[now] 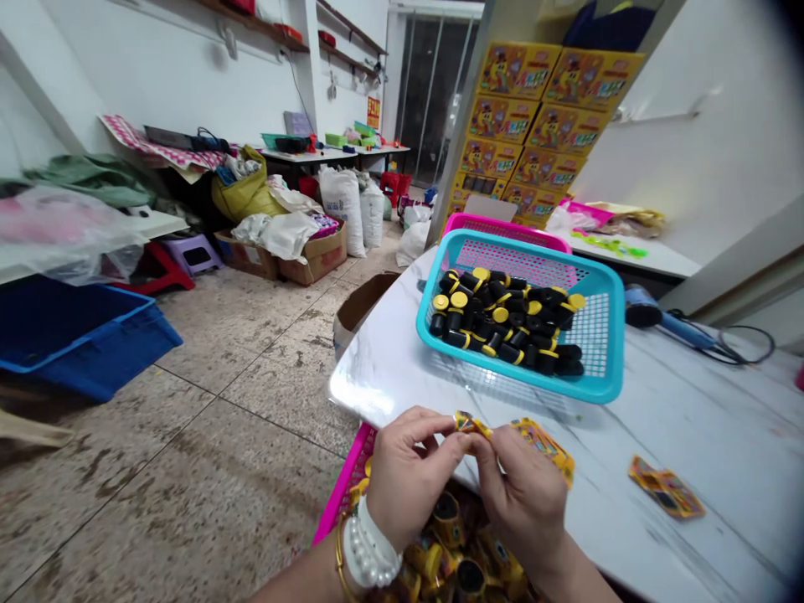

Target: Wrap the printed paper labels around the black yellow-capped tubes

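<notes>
My left hand (418,469) and my right hand (521,486) meet over the table's near edge. Between their fingertips they pinch a small yellow printed label (472,423), partly hidden by the fingers. Just beyond my right hand lie more yellow printed labels (553,450) on the white marbled table (603,435). Another small pile of labels (666,487) sits further right. Below my hands, a pink basket (339,494) holds many small black cylinders (447,511) with yellow printed wraps. A turquoise basket (521,385) in front contains plain black cylinders (496,322) with yellow caps.
A blue-handled tool (684,327) with a cord lies at the table's right. Behind stand stacked yellow printed boxes (521,117). On the left floor are a blue crate (119,343), a purple stool (193,251), cardboard boxes (320,255) and white sacks (342,205).
</notes>
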A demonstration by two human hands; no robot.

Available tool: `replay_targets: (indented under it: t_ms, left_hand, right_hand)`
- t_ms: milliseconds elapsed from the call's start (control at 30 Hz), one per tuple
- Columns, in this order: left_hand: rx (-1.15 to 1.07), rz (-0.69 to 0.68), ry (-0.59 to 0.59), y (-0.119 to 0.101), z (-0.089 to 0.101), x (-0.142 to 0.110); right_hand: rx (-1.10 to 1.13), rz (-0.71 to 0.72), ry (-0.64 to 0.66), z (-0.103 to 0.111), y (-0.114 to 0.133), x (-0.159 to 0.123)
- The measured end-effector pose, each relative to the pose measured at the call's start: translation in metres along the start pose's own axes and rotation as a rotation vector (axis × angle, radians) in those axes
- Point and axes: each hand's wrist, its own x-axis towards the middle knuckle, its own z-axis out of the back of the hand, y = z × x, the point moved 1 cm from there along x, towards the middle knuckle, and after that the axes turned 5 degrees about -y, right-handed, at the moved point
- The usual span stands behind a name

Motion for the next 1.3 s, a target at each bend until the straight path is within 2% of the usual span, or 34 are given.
replay_targets:
  t_ms: [100, 200, 267, 300, 367, 433, 533, 600, 667, 733, 833, 900, 1000, 1167, 1300]
  left_hand:
    - [-0.059, 0.083, 0.02, 0.001, 0.002, 0.002]
    - [-0.196, 0.242, 0.037, 0.009, 0.007, 0.006]
    - [-0.31, 0.322, 0.07, 0.016, 0.01, 0.008]
    - [-0.35, 0.338, 0.083, 0.019, 0.012, 0.009]
    - [-0.394, 0.351, 0.081, 0.022, 0.014, 0.01]
    - [-0.412, 0.387, 0.068, 0.023, 0.016, 0.011]
    - [-0.437, 0.466, 0.051, 0.021, 0.019, 0.013]
    - [-0.454, 0.495, 0.036, 0.02, 0.022, 0.018]
    - [-0.482, 0.509, 0.018, 0.019, 0.025, 0.026]
    - [-0.526, 0.517, 0.006, 0.019, 0.028, 0.037]
    - [-0.589, 0.518, -0.006, 0.016, 0.026, 0.059]
    - [-0.618, 0.509, 0.014, 0.011, 0.018, 0.076]
    - [-0.651, 0.488, 0.096, 0.0, -0.006, 0.103]
    - [-0.653, 0.506, 0.229, -0.006, -0.059, 0.136]
    - [-0.65, 0.527, 0.264, 0.006, -0.082, 0.144]
  right_hand:
    - [0.073, -0.033, 0.014, -0.004, 0.003, 0.001]
    - [0.291, -0.245, 0.192, -0.007, -0.007, 0.012]
    - [0.362, -0.367, 0.297, -0.01, -0.025, 0.03]
    - [0.343, -0.397, 0.308, -0.013, -0.038, 0.042]
    - [0.171, -0.384, 0.248, -0.021, -0.066, 0.071]
    - [0.09, -0.38, 0.234, -0.036, -0.092, 0.098]
    - [0.08, -0.394, 0.327, -0.061, -0.117, 0.122]
    - [0.102, -0.416, 0.391, -0.072, -0.124, 0.125]
    - [0.14, -0.446, 0.424, -0.074, -0.124, 0.121]
    - [0.189, -0.474, 0.422, -0.067, -0.12, 0.116]
    - [0.312, -0.508, 0.399, -0.044, -0.109, 0.111]
    - [0.493, -0.543, 0.384, -0.027, -0.099, 0.11]
    - [0.724, -0.603, 0.312, -0.006, -0.094, 0.108]
    - [0.779, -0.706, 0.076, 0.012, -0.112, 0.097]
    - [0.843, -0.781, -0.066, 0.025, -0.122, 0.091]
